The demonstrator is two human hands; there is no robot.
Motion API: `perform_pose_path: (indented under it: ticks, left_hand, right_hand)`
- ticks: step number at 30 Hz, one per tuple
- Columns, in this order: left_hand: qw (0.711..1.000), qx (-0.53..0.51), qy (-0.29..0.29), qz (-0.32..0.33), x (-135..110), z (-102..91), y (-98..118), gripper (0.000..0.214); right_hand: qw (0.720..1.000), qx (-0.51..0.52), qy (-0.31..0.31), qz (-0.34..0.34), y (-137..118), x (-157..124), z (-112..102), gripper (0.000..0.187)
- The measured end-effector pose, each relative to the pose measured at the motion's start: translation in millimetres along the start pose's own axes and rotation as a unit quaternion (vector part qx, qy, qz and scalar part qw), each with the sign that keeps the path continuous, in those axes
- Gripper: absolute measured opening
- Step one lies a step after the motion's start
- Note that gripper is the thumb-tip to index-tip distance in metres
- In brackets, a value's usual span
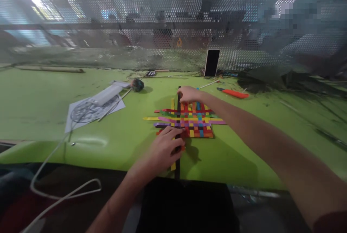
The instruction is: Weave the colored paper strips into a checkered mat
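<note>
A woven mat of colourful strips [200, 132] lies on the green table, with loose strip ends sticking out at its left, top and right. A long black strip [178, 169] runs from top to bottom along the woven part's left side. My right hand [189, 94] pinches this black strip near its far end. My left hand [166, 147] rests over the mat's lower left, its fingers reaching across the black strip and its thumb apart from the forefinger. Beside the black strip is a yellow strip [173, 166], partly hidden by my left hand.
Printed sheets [94, 108] lie on the left with a white cord [40, 169] trailing off the table edge. Behind them is a dark ball-like object [137, 84]. A red-handled tool [235, 93] lies right, and a dark-screened phone [212, 63] leans against the perforated panel [179, 59].
</note>
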State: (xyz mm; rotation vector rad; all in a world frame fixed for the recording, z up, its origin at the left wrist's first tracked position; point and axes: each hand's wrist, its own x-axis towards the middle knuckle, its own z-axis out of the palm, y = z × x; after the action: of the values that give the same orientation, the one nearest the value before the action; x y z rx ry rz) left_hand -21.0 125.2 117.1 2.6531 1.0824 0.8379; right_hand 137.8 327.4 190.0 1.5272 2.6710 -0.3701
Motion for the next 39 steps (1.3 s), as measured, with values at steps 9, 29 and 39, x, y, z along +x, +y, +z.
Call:
perform_pose_path:
  ticks: [9, 29, 39]
  left_hand:
    - [1.0, -0.007, 0.004, 0.006, -1, 2.0, -2, 0.01]
    - [1.0, -0.008, -0.005, -0.002, 0, -1.5, 0, 0.008]
    - [1.0, -0.017, 0.008, 0.002, 0, 1.9, -2, 0.01]
  right_hand:
    - [0.998, -0.009, 0.055, -0.005, -3, -13, 12, 0.063]
    - [0.932, 0.217, 0.289, 0.008, 0, -31, 39, 0.078]
    - [0.959, 0.201, 0.199, 0.007, -4, -50, 38, 0.028]
